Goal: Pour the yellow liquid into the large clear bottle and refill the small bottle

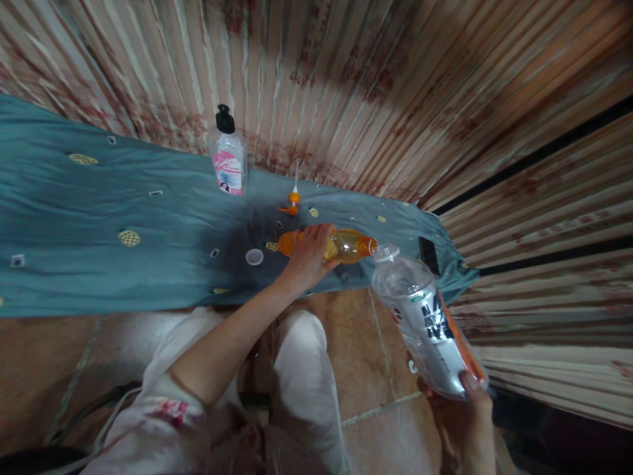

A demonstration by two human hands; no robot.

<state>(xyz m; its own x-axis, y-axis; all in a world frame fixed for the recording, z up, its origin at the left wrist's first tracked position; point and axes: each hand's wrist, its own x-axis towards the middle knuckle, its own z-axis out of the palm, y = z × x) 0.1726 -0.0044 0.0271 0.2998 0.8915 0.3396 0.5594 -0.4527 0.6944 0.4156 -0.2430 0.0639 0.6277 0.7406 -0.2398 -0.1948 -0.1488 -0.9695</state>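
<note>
My left hand (309, 254) grips an orange bottle (346, 246) and holds it on its side just above the teal cloth (99, 251), open neck pointing right. My right hand (462, 402) holds a large clear plastic bottle (420, 316) with a dark label by its base, tilted so its open mouth comes close to the orange bottle's neck. An orange pump top (293, 198) with a white tube lies on the cloth behind the orange bottle. A small white cap (254, 256) lies on the cloth left of my left hand.
A clear pump bottle (228, 158) with a pink label and black pump stands at the back of the cloth. A dark phone-like slab (428, 254) lies at the cloth's right end. Striped curtains hang behind and to the right. My knees are over a tiled floor (366, 356).
</note>
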